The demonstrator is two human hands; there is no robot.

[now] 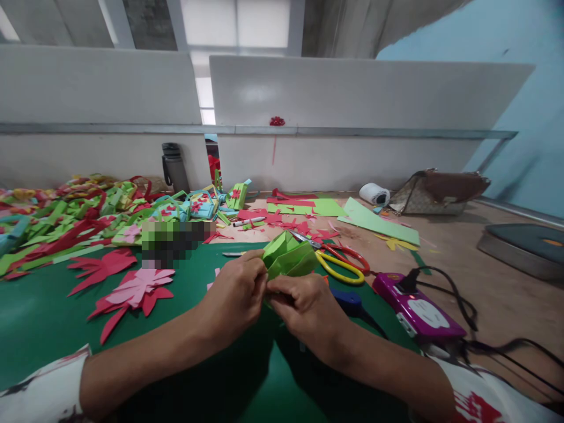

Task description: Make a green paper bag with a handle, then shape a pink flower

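A folded bright green foam or paper piece [291, 255], shaped like a small open box, is held up over the green mat [211, 376]. My left hand [242, 291] pinches its left lower edge. From the right, my right hand [306, 302] grips the near edge, its fingers curled; the fingertips of both hands almost meet. Just behind the piece lie scissors with red and yellow handles [346, 264]. A blue-handled tool [350, 301], partly hidden by my right hand, rests on the mat with a cord. Part of a cutter blade [232, 254] shows beyond my left hand.
Red flower cutouts [145, 296] and a pink one [141, 285] lie left, before a heap of colourful strips [57, 229]. A purple power strip [418, 311] with black cords sits right. Green sheets [381, 223], a marker [249, 221], a bottle [175, 167] and a handbag [440, 191] stand farther back.
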